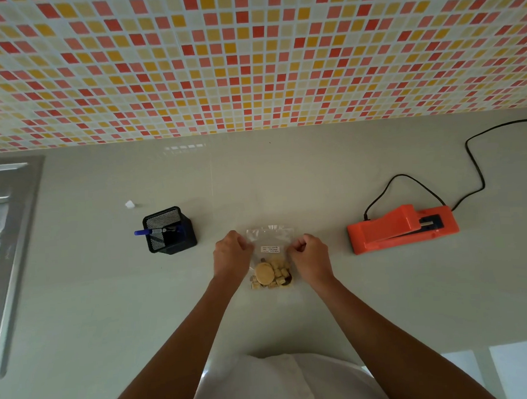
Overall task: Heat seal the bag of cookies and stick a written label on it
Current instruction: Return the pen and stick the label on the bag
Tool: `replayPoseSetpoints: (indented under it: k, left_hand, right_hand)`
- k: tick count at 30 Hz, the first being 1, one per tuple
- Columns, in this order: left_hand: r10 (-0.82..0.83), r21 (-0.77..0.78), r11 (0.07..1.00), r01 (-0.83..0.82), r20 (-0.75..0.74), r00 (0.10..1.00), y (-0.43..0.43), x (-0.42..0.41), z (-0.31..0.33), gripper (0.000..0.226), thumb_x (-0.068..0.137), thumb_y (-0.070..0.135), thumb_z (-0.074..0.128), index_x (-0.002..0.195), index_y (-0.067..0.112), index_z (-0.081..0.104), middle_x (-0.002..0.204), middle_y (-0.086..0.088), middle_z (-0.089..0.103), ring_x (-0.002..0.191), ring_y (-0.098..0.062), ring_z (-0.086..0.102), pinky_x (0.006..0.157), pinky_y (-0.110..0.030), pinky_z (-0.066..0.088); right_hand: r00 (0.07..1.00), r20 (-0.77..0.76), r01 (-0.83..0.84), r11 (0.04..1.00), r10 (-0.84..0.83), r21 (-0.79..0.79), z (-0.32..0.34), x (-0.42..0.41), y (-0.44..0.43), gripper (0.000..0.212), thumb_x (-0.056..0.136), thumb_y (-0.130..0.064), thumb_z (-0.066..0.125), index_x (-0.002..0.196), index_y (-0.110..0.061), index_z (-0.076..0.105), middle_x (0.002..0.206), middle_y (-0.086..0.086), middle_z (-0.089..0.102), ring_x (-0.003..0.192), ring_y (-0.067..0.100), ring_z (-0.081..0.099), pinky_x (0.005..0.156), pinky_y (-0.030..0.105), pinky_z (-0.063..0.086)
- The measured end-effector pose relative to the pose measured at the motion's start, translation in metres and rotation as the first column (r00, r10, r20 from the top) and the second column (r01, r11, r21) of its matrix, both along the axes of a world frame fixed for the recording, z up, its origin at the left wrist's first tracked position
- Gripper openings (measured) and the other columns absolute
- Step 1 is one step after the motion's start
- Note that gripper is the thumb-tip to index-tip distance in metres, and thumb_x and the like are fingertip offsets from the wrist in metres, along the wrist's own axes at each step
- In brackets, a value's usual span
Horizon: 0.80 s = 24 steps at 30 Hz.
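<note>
A clear plastic bag of cookies (270,269) lies flat on the grey counter (285,180), its cookies gathered at the near end. A small white label (270,249) with writing sits on the bag's middle. My left hand (232,256) pinches the bag's left edge with curled fingers. My right hand (309,253) pinches the right edge the same way. An orange heat sealer (401,227) stands to the right of the bag, apart from it, its black cord (474,164) running to the back right.
A black mesh pen holder (169,230) with a blue pen (145,232) stands left of the bag. A small white scrap (129,204) lies behind it. A steel sink drainer (5,243) fills the far left. A tiled wall (248,56) closes the back.
</note>
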<state>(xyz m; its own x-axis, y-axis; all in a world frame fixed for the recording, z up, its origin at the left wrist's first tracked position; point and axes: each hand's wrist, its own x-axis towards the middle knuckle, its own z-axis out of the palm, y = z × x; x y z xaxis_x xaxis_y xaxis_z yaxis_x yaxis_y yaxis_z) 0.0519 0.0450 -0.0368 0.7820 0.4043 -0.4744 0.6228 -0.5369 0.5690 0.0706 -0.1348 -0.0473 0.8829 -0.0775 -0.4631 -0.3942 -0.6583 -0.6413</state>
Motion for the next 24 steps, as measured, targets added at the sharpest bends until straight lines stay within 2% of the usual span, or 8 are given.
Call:
replayPoseSetpoints:
  k: [4, 9, 11, 14, 17, 19, 21, 24]
  left_hand:
    - [-0.009, -0.020, 1.000, 0.008, -0.061, 0.998, 0.004, -0.007, 0.000, 0.030, 0.081, 0.043, 0.070, 0.080, 0.014, 0.064, 0.075, -0.001, 0.066, 0.068, -0.020, 0.065, 0.065, -0.037, 0.058]
    - [0.018, -0.135, 0.990, -0.029, -0.081, 0.997, 0.002, -0.016, -0.006, 0.024, 0.073, 0.030, 0.080, 0.084, 0.013, 0.066, 0.079, -0.001, 0.068, 0.072, -0.019, 0.067, 0.062, -0.031, 0.056]
    - [0.023, -0.145, 0.989, -0.034, -0.073, 0.997, 0.002, -0.015, -0.006, 0.023, 0.075, 0.028, 0.078, 0.085, 0.012, 0.065, 0.078, -0.002, 0.065, 0.070, -0.020, 0.063, 0.059, -0.029, 0.052]
    - [0.043, -0.193, 0.980, -0.048, -0.032, 0.999, 0.006, -0.009, -0.004, 0.025, 0.077, 0.028, 0.077, 0.072, 0.012, 0.058, 0.069, -0.001, 0.057, 0.064, -0.019, 0.053, 0.054, -0.025, 0.042]
    - [0.123, -0.352, 0.928, -0.120, -0.013, 0.992, 0.011, 0.000, -0.004, 0.030, 0.074, 0.038, 0.079, 0.079, 0.011, 0.068, 0.078, -0.010, 0.068, 0.071, -0.023, 0.063, 0.064, -0.038, 0.054]
    - [0.143, -0.432, 0.893, -0.128, 0.001, 0.990, 0.012, 0.006, 0.000, 0.029, 0.076, 0.037, 0.079, 0.085, 0.010, 0.072, 0.083, -0.012, 0.071, 0.074, -0.020, 0.066, 0.068, -0.036, 0.057]
    - [0.145, -0.483, 0.867, -0.118, 0.019, 0.989, 0.012, 0.011, 0.001, 0.026, 0.078, 0.031, 0.079, 0.085, 0.007, 0.072, 0.078, -0.010, 0.069, 0.069, -0.016, 0.063, 0.063, -0.028, 0.053]
    - [0.103, -0.507, 0.859, -0.068, 0.041, 0.994, 0.013, 0.015, -0.001, 0.023, 0.080, 0.028, 0.077, 0.084, 0.005, 0.073, 0.075, -0.009, 0.068, 0.065, -0.012, 0.060, 0.061, -0.024, 0.048]
  right_hand:
    - [1.000, -0.023, 0.009, 0.998, -0.011, -0.061, -0.003, -0.009, -0.014, 0.017, 0.082, -0.030, 0.068, 0.076, -0.015, 0.067, 0.074, -0.005, 0.068, 0.071, 0.015, 0.064, 0.064, 0.026, 0.048]
    - [0.998, -0.057, 0.023, 1.000, -0.022, 0.015, -0.002, -0.011, -0.010, 0.008, 0.078, -0.025, 0.074, 0.078, -0.019, 0.070, 0.076, -0.005, 0.071, 0.074, 0.015, 0.068, 0.071, 0.032, 0.056]
    - [0.998, -0.059, 0.041, 0.997, -0.037, 0.071, 0.002, -0.008, -0.006, 0.008, 0.078, -0.020, 0.075, 0.082, -0.020, 0.068, 0.077, -0.007, 0.069, 0.074, 0.012, 0.067, 0.071, 0.029, 0.055]
    - [0.993, -0.065, 0.102, 0.985, -0.094, 0.137, 0.005, 0.001, 0.000, 0.016, 0.078, -0.020, 0.077, 0.089, -0.017, 0.067, 0.081, -0.008, 0.067, 0.076, 0.010, 0.065, 0.067, 0.021, 0.050]
    - [0.991, -0.084, 0.120, 0.972, -0.105, 0.201, 0.007, 0.013, 0.007, 0.025, 0.076, -0.029, 0.081, 0.093, -0.016, 0.069, 0.083, -0.008, 0.070, 0.076, 0.005, 0.065, 0.063, 0.015, 0.046]
    - [0.992, -0.117, 0.083, 0.960, -0.053, 0.268, 0.009, 0.017, 0.013, 0.025, 0.075, -0.032, 0.082, 0.085, -0.011, 0.071, 0.073, -0.007, 0.068, 0.065, 0.006, 0.062, 0.058, 0.014, 0.044]
    - [0.988, -0.152, 0.088, 0.929, -0.035, 0.359, 0.011, 0.019, 0.017, 0.031, 0.075, -0.029, 0.084, 0.079, -0.002, 0.069, 0.063, -0.002, 0.062, 0.056, 0.011, 0.054, 0.053, 0.019, 0.043]
    - [0.989, -0.137, 0.105, 0.911, -0.054, 0.399, 0.013, 0.019, 0.021, 0.041, 0.073, -0.025, 0.087, 0.065, 0.001, 0.056, 0.056, 0.001, 0.044, 0.052, 0.014, 0.041, 0.048, 0.021, 0.036]
